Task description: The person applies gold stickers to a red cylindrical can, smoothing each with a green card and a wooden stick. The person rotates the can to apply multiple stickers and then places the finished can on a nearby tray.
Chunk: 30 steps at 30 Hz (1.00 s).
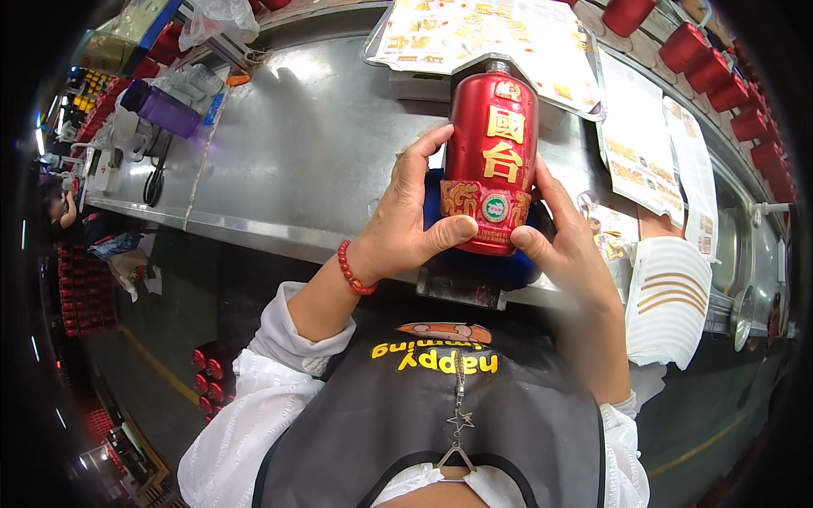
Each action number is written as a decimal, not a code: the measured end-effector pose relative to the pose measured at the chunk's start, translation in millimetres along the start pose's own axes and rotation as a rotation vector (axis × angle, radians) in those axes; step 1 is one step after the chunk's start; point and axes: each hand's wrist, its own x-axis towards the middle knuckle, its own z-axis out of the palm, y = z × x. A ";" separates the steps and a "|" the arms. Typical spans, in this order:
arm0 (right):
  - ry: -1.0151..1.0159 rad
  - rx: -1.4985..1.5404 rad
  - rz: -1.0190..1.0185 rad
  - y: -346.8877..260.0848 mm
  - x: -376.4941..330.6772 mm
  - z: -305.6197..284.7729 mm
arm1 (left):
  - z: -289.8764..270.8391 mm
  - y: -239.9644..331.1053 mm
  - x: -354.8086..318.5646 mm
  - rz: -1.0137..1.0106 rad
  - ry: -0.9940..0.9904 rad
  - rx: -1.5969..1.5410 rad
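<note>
A glossy red bottle (494,157) with gold characters and a patterned label band round its lower part is between my two hands. My left hand (415,207) presses its thumb against the band from the left, fingers along the side. On the right side my right hand (563,233) grips it likewise, thumb on the lower edge of the band. The bottle's bare neck points away from me. Beneath and behind it a dark blue rest (527,269) shows in part. Beyond the bottle lies a tray (406,61) covered with sheets of gold and red decals.
A metal bench (296,127) runs across in front of me. Purple bottle (163,108) and black scissors (154,184) lie at its left. Decal sheets (641,140) and a white strip sheet (667,296) are at the right. Red bottles (707,68) line the far right.
</note>
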 end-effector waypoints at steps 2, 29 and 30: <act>0.001 0.003 0.005 -0.5 -0.4 0.4 | -0.4 1.0 0.1 -0.019 -0.017 -0.012; 0.008 -0.024 0.007 -0.9 -0.8 0.6 | 1.0 4.5 -1.6 -0.008 -0.012 0.000; 0.003 -0.022 0.012 -1.5 -0.9 0.4 | 0.8 5.0 -1.9 -0.009 -0.011 0.010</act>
